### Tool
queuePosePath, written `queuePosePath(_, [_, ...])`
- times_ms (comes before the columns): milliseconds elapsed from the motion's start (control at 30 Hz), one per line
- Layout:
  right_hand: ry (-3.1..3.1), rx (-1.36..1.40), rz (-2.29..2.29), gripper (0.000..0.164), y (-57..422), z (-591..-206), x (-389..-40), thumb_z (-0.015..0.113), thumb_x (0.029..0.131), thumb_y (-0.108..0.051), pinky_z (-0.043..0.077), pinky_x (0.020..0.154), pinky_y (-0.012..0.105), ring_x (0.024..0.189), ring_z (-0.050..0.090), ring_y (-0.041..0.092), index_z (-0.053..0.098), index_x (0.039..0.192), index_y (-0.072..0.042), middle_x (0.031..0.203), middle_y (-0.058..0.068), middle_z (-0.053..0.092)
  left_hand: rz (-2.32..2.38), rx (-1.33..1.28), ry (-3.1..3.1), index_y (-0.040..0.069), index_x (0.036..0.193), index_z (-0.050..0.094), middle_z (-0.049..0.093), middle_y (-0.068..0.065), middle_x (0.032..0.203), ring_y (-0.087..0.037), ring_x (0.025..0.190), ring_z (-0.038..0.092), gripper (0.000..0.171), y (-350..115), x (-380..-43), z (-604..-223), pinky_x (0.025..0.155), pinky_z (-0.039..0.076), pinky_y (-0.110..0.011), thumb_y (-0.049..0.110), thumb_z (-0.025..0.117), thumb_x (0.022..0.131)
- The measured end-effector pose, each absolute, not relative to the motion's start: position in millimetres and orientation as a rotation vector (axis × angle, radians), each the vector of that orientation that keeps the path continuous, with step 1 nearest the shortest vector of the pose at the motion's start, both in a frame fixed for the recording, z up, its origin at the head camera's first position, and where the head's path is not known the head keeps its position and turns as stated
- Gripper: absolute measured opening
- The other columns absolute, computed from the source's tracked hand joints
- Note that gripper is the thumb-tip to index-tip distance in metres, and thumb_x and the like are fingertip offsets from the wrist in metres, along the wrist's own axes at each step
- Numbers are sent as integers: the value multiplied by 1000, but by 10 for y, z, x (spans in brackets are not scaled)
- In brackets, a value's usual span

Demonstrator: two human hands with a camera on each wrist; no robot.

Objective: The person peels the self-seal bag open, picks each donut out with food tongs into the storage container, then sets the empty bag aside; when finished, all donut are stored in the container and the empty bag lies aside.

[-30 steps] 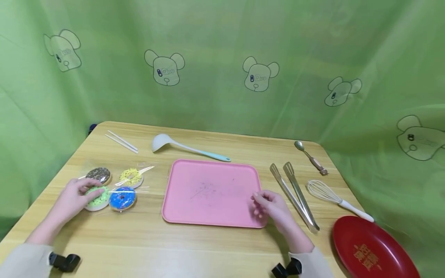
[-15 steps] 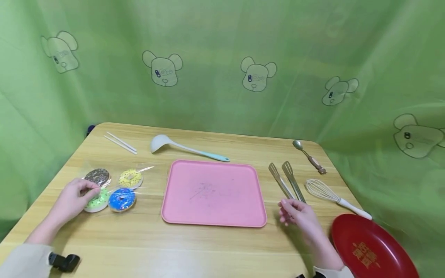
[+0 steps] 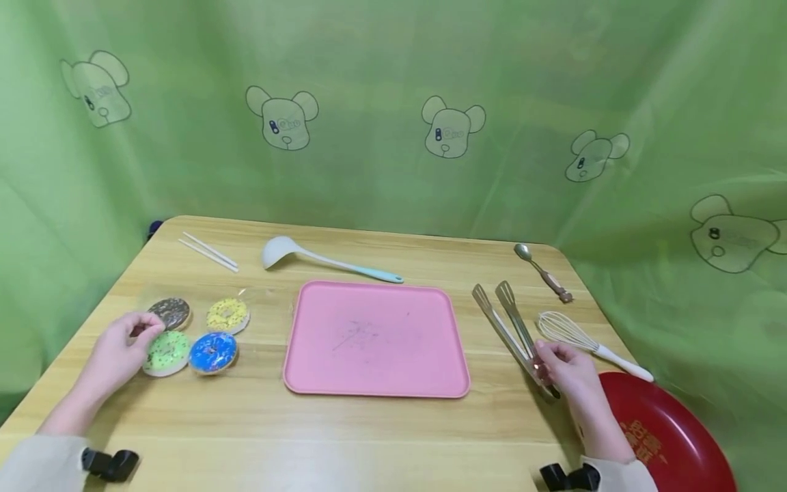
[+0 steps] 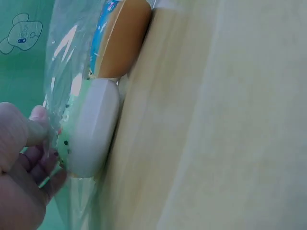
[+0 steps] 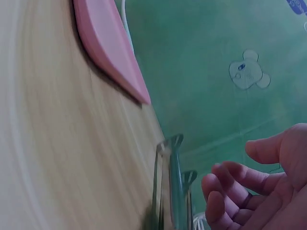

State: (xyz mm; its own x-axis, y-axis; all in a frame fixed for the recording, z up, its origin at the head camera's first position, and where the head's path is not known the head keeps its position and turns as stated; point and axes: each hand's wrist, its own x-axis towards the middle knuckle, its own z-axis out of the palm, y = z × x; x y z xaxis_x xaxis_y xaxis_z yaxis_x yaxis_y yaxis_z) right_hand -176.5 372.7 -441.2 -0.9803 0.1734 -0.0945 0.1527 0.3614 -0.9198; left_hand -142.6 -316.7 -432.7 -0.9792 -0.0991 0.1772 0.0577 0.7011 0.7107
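- Firstly, left hand (image 3: 117, 350), left of the frame: thumb and fingertip pinching the clear bag (image 4: 62, 57) just above the green donut. Left wrist view shows the film caught at the thumb.
- Green donut (image 3: 166, 352), lower left, inside the bag, flat on the desk (image 3: 277, 430); pale base, speckled icing.
- Brown donut (image 3: 169, 313) just behind it, dark with pale flecks, partly covered by the fingers.
- Two white sticks (image 3: 209, 251), upper left of the desk, lying side by side at a slant.
- Blue donut (image 3: 212, 352), right of the green one and touching it.
- Yellow donut (image 3: 228, 315), behind the blue; the bag's film spreads past it to the right.
- Ladle (image 3: 332, 263): pale bowl to the left, light-blue handle running right, behind the tray.
- Pink tray (image 3: 412, 355), centre of the frame, scuffed in the middle.
- Tongs (image 3: 512, 339), right of the tray, slotted ends apart and pointing up the frame.
- Spoon (image 3: 544, 273), toward the desk's upper right corner.
- Right hand (image 3: 572, 372), lower right, by the tongs' handle end: fingers loosely bent, thumb apart from them, a gap to the metal in the right wrist view.
- Whisk (image 3: 593, 345), wire head just behind the right hand.
- Red plate (image 3: 682, 427), lower right corner, gold characters, partly behind the right wrist.
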Motion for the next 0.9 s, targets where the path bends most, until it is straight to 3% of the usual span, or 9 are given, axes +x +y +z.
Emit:
queuePosePath(100, [-2636,-331,1603,44,3592,-4216,-1714,56,92,-37,51,55,29,64,56,13,58,98,6,75,6,61,-1129,79,-2697,-2,105,55,57,-18,101,-5,88,45,29,-3191,-1416,-4317,71,39,-14,25,48,98])
queuePosePath(200, [-2704,-344,1492,44,3486,-4072,-1679,53,95,-33,50,55,28,63,53,13,55,100,11,73,6,58,-1107,101,-2684,-1,106,57,59,-20,103,-5,91,47,31,-3207,-1414,-4313,75,43,-22,28,50,97])
queuePosePath(333, [-2730,-388,1424,43,3452,-4025,-1686,52,95,-29,50,55,28,63,52,13,54,106,12,73,7,57,-1113,89,-2686,-2,107,57,59,-24,106,-29,101,51,32,-3207,-1422,-4309,82,43,-50,28,49,97])
queuePosePath(400, [-2732,-408,1378,43,3456,-4033,-1702,52,95,-29,50,56,27,64,52,12,54,109,12,75,7,57,-1136,88,-2696,-3,108,55,57,-26,108,-38,103,49,34,-3205,-1421,-4303,82,42,-54,28,47,98])
queuePosePath(667, [-2747,-428,1168,43,3486,-4088,-1750,56,92,-31,47,57,22,69,51,11,57,108,8,89,13,59,-1252,91,-2684,-6,113,52,50,-30,116,-46,112,41,41,-3230,-1426,-4254,88,35,-64,32,47,97])
queuePosePath(800, [-2776,-436,1090,43,3494,-4110,-1763,56,92,-33,44,62,23,79,51,20,58,107,7,96,19,59,-1238,46,-2684,-4,111,54,52,-28,115,-45,112,41,40,-3263,-1443,-4236,87,33,-66,33,50,96])
queuePosePath(900, [-2802,-430,1089,46,3498,-4116,-1775,55,92,-35,42,69,29,89,51,29,57,109,8,101,23,58,-1218,4,-2676,-1,107,57,56,-23,110,-25,108,46,34,-3273,-1441,-4214,87,33,-66,31,52,95])
